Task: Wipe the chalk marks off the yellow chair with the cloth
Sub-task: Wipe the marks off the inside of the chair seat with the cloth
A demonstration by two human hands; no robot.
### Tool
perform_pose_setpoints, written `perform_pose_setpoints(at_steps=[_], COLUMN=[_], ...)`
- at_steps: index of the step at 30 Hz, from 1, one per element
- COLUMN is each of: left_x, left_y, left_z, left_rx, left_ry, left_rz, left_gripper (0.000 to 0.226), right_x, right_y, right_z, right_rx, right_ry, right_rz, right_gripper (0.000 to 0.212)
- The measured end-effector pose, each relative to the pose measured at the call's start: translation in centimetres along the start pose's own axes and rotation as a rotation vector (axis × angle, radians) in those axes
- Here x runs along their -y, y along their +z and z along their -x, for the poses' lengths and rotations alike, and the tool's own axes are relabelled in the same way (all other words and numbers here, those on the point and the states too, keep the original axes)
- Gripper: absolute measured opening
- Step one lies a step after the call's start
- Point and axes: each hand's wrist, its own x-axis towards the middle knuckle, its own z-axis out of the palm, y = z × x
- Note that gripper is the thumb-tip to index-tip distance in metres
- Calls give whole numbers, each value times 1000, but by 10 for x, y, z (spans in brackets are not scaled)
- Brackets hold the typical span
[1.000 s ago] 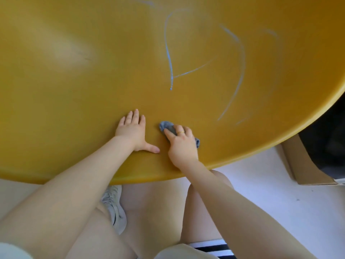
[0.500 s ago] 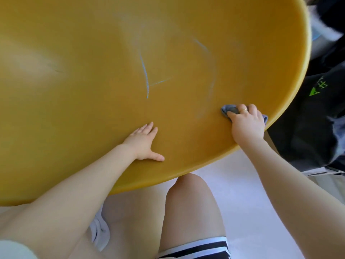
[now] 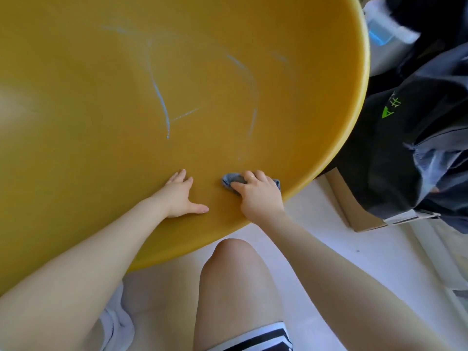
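The yellow chair (image 3: pixel 88 138) fills most of the view as a broad curved shell. Pale blue chalk marks (image 3: pixel 162 105) curve across its middle, with fainter smeared strokes to the right near the rim. My right hand (image 3: pixel 258 196) grips a small grey-blue cloth (image 3: pixel 229 180) and presses it on the shell near the front edge. My left hand (image 3: pixel 181 196) rests flat on the shell just left of the cloth, fingers straight and thumb spread.
My bare knee (image 3: pixel 233 252) sits under the chair's front rim. A cardboard box (image 3: pixel 354 214) with dark clothing (image 3: pixel 410 138) on it stands close on the right. White floor (image 3: pixel 316 239) lies between the box and my leg.
My right hand slid the cloth right to the rim, then back left toward my left hand. The right-hand chalk strokes look fainter. My left hand stayed flat on the shell.
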Motion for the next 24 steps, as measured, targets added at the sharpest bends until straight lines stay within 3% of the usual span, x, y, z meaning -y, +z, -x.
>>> perform_pose_setpoints(at_steps=[5,8,12,17,20,24], left_x=[-49,-70,-75,-71,-67,-65], left_y=[5,7,8,14,18,20], left_z=[-9,-17,-17,-20,-24,-26], left_rx=[35,0,-6,-40,-84,-83], left_ry=[78,18,-12,-13,-9,-3], left_rz=[186,116,86,117,158,151], left_gripper=[94,101,102,103,104,105], right_x=[-91,-119,-109,-61,-24,-17], right_y=[-51,-81,-75,-29,-10,-5], right_z=[0,-13,-17,-6,-3,-4], right_rx=[-241,-268,-323,-115,-87,-30], right_ry=[110,102,171,40,-35,-111], right_rz=[339,318,336,71,-21,-10], right_gripper=[29,29,33,35,34,35])
